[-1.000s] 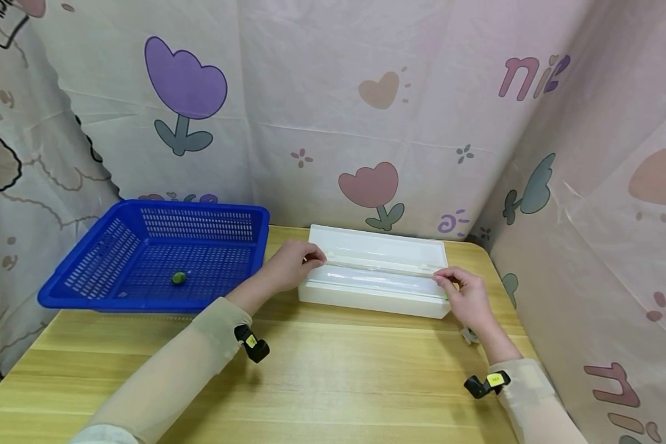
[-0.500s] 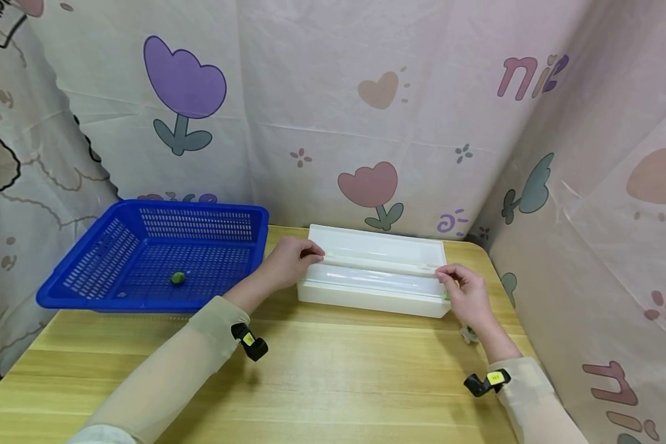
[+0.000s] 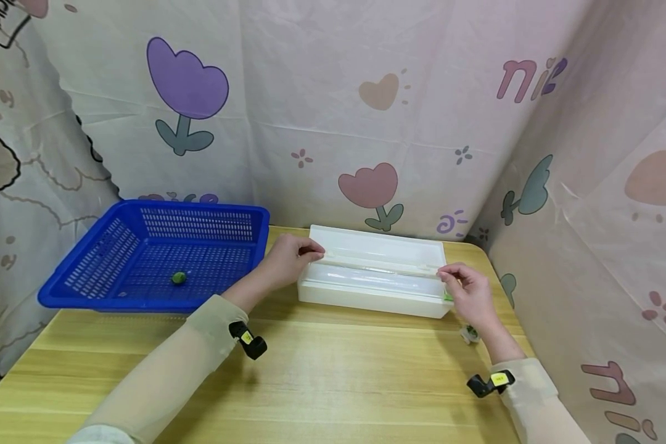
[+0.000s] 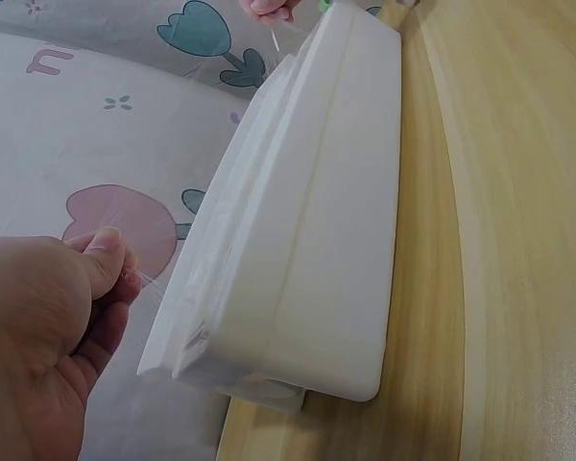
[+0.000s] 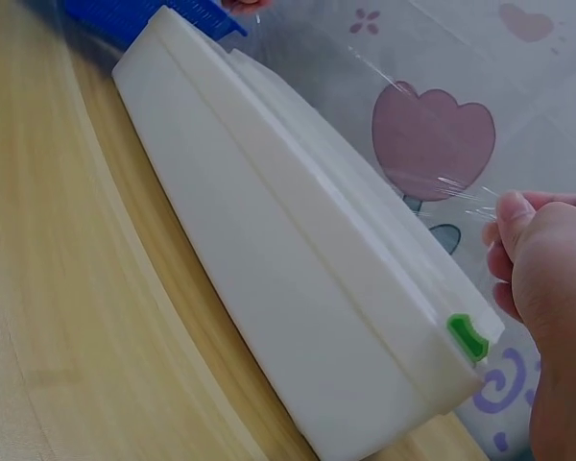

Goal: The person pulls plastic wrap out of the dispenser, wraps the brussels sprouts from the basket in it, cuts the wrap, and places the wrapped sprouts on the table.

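Note:
A white cling film dispenser [image 3: 372,300] lies lengthwise at the back of the table, its lid [image 3: 377,240] raised behind it. Across its top stretches clear cling film [image 5: 442,192], hard to see except for its creases. At the dispenser's left end, my left hand [image 3: 288,262] pinches one corner of the film between thumb and fingers. My right hand [image 3: 468,293] pinches the other corner at the right end. Both hands stay slightly above the box, as the wrist views show. A green slider [image 5: 468,337] sits at the right end, beneath my right hand.
A blue perforated basket [image 3: 154,303] stands on the left of the wooden table [image 3: 333,376], with a small green object [image 3: 179,278] inside. Beside my right wrist lies a small greyish-green item [image 3: 469,334], too small to identify. A patterned curtain [image 3: 311,92] hangs behind and to the right.
Both hands have moved only slightly, the left a little up and away, the right slightly to the right. Their pinch on the film is unchanged.

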